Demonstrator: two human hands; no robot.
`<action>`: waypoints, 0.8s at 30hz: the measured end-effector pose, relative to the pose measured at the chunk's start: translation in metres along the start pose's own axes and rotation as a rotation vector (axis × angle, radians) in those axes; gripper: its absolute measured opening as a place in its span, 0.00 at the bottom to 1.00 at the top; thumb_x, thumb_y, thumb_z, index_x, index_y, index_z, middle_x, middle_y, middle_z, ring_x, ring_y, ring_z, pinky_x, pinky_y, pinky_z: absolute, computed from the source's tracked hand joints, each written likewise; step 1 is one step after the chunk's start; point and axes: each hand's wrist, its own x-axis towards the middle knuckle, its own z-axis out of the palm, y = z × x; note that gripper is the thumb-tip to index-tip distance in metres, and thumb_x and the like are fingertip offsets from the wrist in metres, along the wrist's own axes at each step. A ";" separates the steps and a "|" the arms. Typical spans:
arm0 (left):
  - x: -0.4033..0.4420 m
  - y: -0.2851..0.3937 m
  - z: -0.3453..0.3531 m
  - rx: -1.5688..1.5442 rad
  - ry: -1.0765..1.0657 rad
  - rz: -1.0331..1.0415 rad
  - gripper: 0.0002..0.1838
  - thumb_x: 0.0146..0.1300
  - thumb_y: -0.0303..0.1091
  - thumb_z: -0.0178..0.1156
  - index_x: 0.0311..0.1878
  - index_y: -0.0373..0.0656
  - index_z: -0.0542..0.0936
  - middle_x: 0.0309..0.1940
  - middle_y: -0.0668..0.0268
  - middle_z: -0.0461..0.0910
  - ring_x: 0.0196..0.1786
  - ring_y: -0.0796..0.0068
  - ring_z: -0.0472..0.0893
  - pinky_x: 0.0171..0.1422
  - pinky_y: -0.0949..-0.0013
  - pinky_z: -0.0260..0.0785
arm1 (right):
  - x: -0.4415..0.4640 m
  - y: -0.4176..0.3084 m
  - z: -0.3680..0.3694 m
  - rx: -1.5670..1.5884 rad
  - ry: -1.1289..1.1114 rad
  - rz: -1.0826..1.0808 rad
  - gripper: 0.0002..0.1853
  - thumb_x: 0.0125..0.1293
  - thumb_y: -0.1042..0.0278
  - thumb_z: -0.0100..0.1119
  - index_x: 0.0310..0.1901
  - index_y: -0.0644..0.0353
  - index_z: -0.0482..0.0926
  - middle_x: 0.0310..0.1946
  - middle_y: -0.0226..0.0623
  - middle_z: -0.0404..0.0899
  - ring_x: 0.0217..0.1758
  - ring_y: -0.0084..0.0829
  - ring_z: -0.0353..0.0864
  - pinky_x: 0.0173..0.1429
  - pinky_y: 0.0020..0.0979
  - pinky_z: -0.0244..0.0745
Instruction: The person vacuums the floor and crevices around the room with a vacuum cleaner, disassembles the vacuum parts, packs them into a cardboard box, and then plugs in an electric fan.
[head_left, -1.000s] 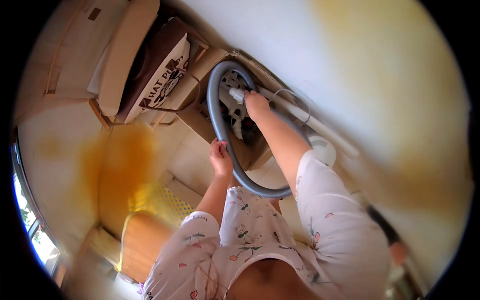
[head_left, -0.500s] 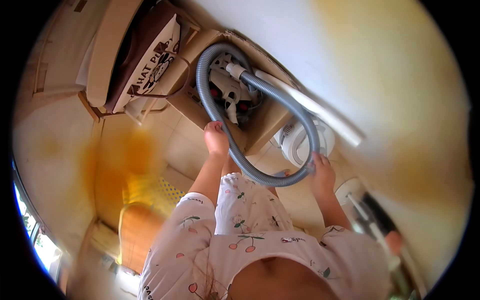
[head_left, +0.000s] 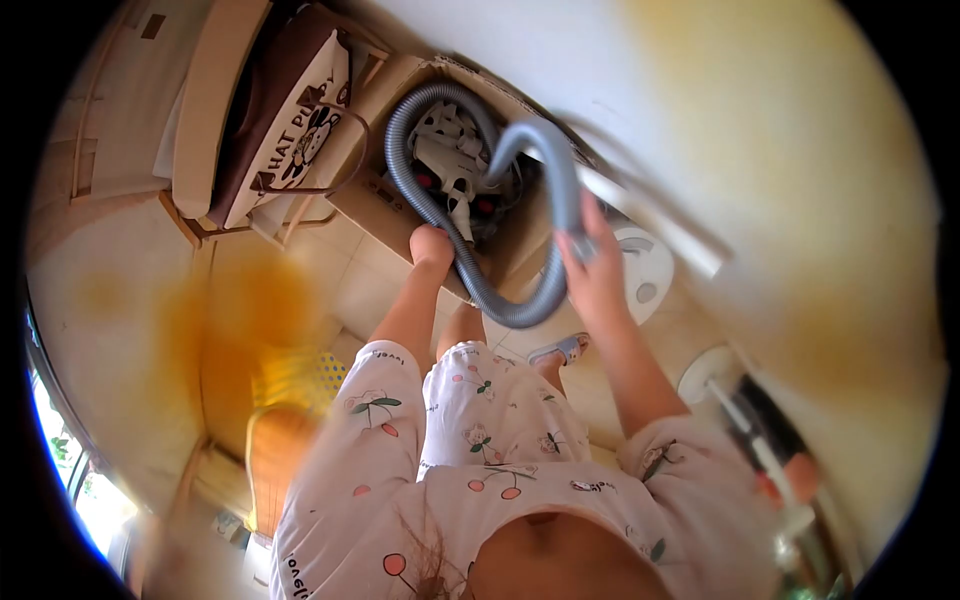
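Note:
A grey corrugated vacuum hose [head_left: 408, 190] loops up out of an open cardboard box [head_left: 378, 215] and hangs over its near edge. My right hand [head_left: 594, 262] is wrapped round the right side of the loop, above the box's right edge. At the near side of the box, my left hand [head_left: 431, 246] is closed against the left run of the hose; its fingertips are hidden. White plastic vacuum parts [head_left: 445, 155] with some red and black pieces lie inside the box, partly behind the hose.
A white tube [head_left: 690, 250] leans along the wall at the right. Beneath it stands a round white appliance [head_left: 648, 268]. A brown and cream bag [head_left: 290, 140] with printed letters sits left of the box. A slippered foot [head_left: 562, 348] is on the tiled floor.
My right hand has moved up and left, bringing the hose loop closer to the box and bending its upper part into a tight curve. My left hand has shifted slightly up.

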 end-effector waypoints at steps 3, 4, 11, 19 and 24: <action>0.024 -0.013 0.014 0.137 -0.081 0.041 0.08 0.52 0.31 0.54 0.32 0.40 0.80 0.34 0.54 0.79 0.41 0.59 0.78 0.45 0.64 0.69 | 0.089 0.011 0.064 -0.217 -0.187 -0.088 0.24 0.54 0.68 0.58 0.54 0.59 0.67 0.35 0.49 0.75 0.40 0.45 0.76 0.43 0.39 0.71; 0.028 -0.012 0.017 0.178 -0.094 0.078 0.08 0.52 0.31 0.53 0.32 0.41 0.80 0.34 0.55 0.79 0.41 0.59 0.78 0.45 0.65 0.69 | 0.113 0.018 0.087 -0.319 -0.252 -0.159 0.22 0.55 0.68 0.56 0.52 0.60 0.68 0.34 0.48 0.75 0.38 0.44 0.76 0.41 0.40 0.71; 0.030 -0.004 0.031 0.236 -0.269 0.267 0.09 0.52 0.25 0.50 0.32 0.44 0.81 0.32 0.58 0.79 0.39 0.61 0.79 0.43 0.68 0.71 | 0.160 0.072 0.189 -0.677 -0.292 -0.375 0.16 0.60 0.71 0.40 0.50 0.58 0.69 0.37 0.43 0.74 0.40 0.41 0.77 0.41 0.40 0.72; -0.028 0.000 -0.031 -0.766 -0.089 0.232 0.07 0.62 0.20 0.44 0.36 0.32 0.73 0.31 0.61 0.76 0.31 0.73 0.80 0.36 0.75 0.73 | 0.146 0.115 0.163 -0.771 -0.133 -0.232 0.27 0.60 0.72 0.42 0.62 0.61 0.55 0.64 0.44 0.52 0.64 0.40 0.57 0.64 0.44 0.54; -0.071 -0.038 -0.040 -0.946 -0.094 -0.002 0.07 0.64 0.22 0.43 0.38 0.33 0.72 0.28 0.62 0.74 0.28 0.74 0.78 0.32 0.75 0.73 | 0.097 0.069 0.130 -0.655 -0.078 -0.295 0.27 0.59 0.72 0.43 0.62 0.57 0.56 0.65 0.45 0.51 0.68 0.41 0.50 0.69 0.46 0.43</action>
